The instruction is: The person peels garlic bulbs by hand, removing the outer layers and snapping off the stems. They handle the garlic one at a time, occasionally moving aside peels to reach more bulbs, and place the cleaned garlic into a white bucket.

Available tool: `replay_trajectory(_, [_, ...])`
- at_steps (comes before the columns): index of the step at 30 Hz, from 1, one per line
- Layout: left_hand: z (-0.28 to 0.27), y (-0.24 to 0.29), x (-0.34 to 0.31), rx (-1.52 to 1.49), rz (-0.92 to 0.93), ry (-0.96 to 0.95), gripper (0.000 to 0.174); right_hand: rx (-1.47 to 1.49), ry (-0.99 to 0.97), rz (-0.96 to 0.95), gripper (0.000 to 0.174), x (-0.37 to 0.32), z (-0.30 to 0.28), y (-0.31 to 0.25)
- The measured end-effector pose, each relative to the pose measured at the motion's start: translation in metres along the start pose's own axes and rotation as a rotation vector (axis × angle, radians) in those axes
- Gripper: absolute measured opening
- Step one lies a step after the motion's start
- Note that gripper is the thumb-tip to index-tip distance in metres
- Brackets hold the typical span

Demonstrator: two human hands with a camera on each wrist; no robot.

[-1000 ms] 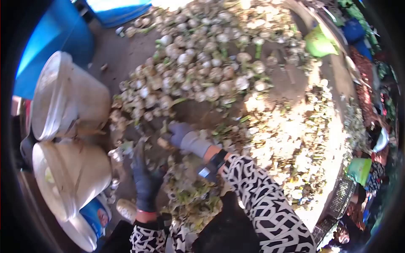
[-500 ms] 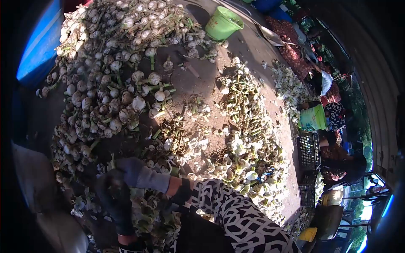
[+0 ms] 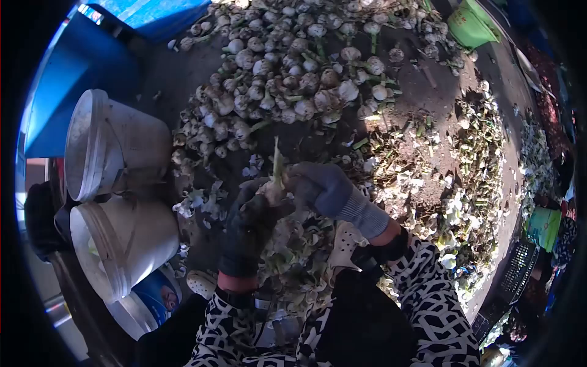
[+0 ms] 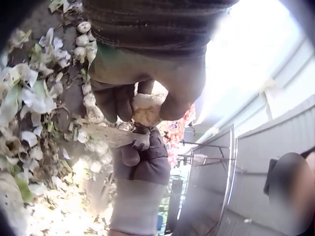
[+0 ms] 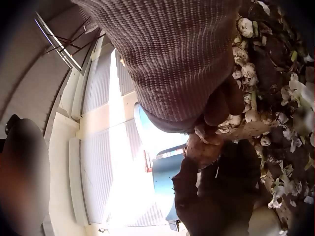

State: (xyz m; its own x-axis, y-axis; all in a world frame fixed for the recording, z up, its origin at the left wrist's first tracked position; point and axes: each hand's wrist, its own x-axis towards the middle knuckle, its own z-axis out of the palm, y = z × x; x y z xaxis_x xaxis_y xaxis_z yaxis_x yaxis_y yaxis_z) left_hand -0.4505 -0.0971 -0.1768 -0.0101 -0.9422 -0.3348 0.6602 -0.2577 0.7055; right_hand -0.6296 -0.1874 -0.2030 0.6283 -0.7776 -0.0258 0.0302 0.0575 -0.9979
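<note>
A garlic bulb [image 3: 274, 191] with its stem [image 3: 277, 160] pointing away from me is between my two gloved hands. The left hand [image 3: 246, 223], in a dark glove, grips the bulb from the left with fingers and thumb. In a grey knit-cuffed glove, my right hand [image 3: 327, 191] pinches the bulb on its other side. From the left wrist, the pale bulb [image 4: 146, 109] shows between the left fingers and the right fingertips [image 4: 142, 140], and the papery stem [image 4: 106, 135] sticks out sideways. In the right wrist view the bulb [image 5: 201, 150] is partly covered by fingers.
A large heap of garlic bulbs [image 3: 269, 79] lies on the ground ahead. Two white buckets [image 3: 143, 144] stand at left, near a blue barrel [image 3: 92, 79]. Peelings [image 3: 296, 254] cover the ground below my hands. At right are a green bucket [image 3: 471, 25] and black crates [image 3: 516, 272].
The head view swung right and then back left. My hands, low near the ground and apart a second ago, have come together and now hold the garlic bulb up between them.
</note>
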Motion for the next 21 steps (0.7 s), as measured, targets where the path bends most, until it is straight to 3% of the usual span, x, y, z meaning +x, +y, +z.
replay_trajectory(1, [-0.012,-0.003,0.001,-0.181,-0.048,-0.109,0.049,0.176,0.053,0.08,0.016,-0.002,0.003,-0.011])
replay_trajectory(3, [-0.01,-0.008,0.003,-0.375,-0.014,-0.182,0.051,0.114,0.129,-0.082,0.013,-0.006,-0.006,-0.012])
replay_trajectory(5, [-0.012,-0.004,0.002,-0.364,-0.018,-0.157,0.051,0.347,0.017,0.041,0.013,-0.01,-0.046,0.023])
replay_trajectory(7, [-0.012,0.0,0.001,-0.363,-0.031,-0.147,0.05,1.06,-0.034,0.127,0.013,-0.012,-0.047,0.016])
replay_trajectory(8, [-0.01,0.002,0.0,-0.285,-0.004,-0.112,0.054,0.299,-0.065,0.153,0.013,-0.014,-0.045,0.007])
replay_trajectory(9, [-0.009,0.005,0.0,-0.206,0.02,-0.08,0.058,-0.621,-0.105,-0.045,0.018,-0.007,-0.024,0.0])
replay_trajectory(10, [-0.009,0.007,0.0,-0.206,0.02,-0.08,0.058,-0.62,-0.104,-0.045,0.018,-0.004,-0.018,-0.007])
replay_trajectory(12, [-0.012,0.01,0.0,0.377,0.106,0.031,0.061,-0.361,-0.034,0.197,0.028,-0.001,-0.015,-0.02])
replay_trajectory(14, [-0.016,0.019,-0.001,0.532,0.149,0.003,0.066,-0.084,0.032,0.448,0.039,-0.005,-0.008,-0.024])
replay_trajectory(15, [-0.012,0.024,-0.001,0.692,0.201,-0.046,0.072,-0.082,0.035,0.456,0.039,-0.007,-0.006,-0.021])
replay_trajectory(16, [-0.004,0.027,-0.003,0.721,0.226,-0.045,0.083,-0.093,-0.003,0.282,0.04,-0.005,-0.004,-0.016])
replay_trajectory(17, [-0.001,0.026,-0.003,0.717,0.227,-0.043,0.083,-0.102,-0.043,0.111,0.042,-0.003,0.0,-0.018])
replay_trajectory(21, [0.009,0.025,-0.008,0.603,0.258,-0.165,0.085,0.04,-0.09,0.133,0.033,0.005,0.019,-0.027])
